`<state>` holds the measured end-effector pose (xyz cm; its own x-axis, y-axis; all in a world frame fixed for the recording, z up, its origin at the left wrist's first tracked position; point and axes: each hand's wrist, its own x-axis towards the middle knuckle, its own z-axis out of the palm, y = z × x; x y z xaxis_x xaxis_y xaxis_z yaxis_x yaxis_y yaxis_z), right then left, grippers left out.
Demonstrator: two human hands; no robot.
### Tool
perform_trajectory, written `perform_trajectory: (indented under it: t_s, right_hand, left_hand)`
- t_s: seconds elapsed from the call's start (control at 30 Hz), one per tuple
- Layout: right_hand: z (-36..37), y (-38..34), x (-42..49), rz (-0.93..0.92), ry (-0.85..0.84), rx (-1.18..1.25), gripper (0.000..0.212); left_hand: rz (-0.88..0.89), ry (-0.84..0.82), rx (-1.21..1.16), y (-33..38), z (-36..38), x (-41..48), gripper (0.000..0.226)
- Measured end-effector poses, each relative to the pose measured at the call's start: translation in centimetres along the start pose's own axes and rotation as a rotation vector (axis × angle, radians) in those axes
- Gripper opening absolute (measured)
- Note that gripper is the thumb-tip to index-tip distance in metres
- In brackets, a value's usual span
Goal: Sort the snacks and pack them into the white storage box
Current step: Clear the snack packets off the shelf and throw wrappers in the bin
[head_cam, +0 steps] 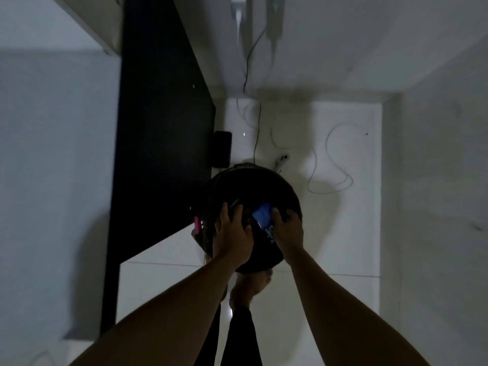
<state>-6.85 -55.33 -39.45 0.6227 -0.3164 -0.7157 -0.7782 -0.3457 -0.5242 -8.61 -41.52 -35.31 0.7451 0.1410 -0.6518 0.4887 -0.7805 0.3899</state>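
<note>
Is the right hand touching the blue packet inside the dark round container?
Touching. In the head view the right hand curls its fingers onto the blue packet, no gap.

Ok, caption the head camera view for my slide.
Left hand and right hand reach into a dark round container with a blue packet.
</note>
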Motion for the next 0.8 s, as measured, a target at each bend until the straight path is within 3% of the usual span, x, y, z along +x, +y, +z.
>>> perform_trajectory:
  t_s: [0.07, 0.23, 0.43, 0.57, 0.8]
  right_hand:
    - [-1.8, -0.9, -2.1, -0.015, -0.038, -0.077, 0.042]
    - [-6.5, -5.2, -9.1, -0.087, -0.046, -0.140, 0.050]
    - [-13.3, -15.0, -21.7, -0.385, -0.032, -0.181, 0.032]
    - [-15.0, -22.2, -27.6, -0.549, -0.038, -0.117, 0.038]
    - [-14.9, -35.5, -36.5, -0.997, -0.058, -0.073, 0.032]
  left_hand:
    - [0.039, -0.002, 0.027, 1.6, -2.1, -1.7, 0.062]
    - [0.123, 0.019, 0.102, 5.0, -8.3, -7.1, 0.057]
    - [0.288, 0.158, 0.038, 9.4, -19.9, -16.6, 0.051]
    - [0.420, 0.370, 0.048, 10.4, -28.5, -20.8, 0.044]
    - [0.421, 0.751, 0.077, 9.2, -43.6, -26.6, 0.046]
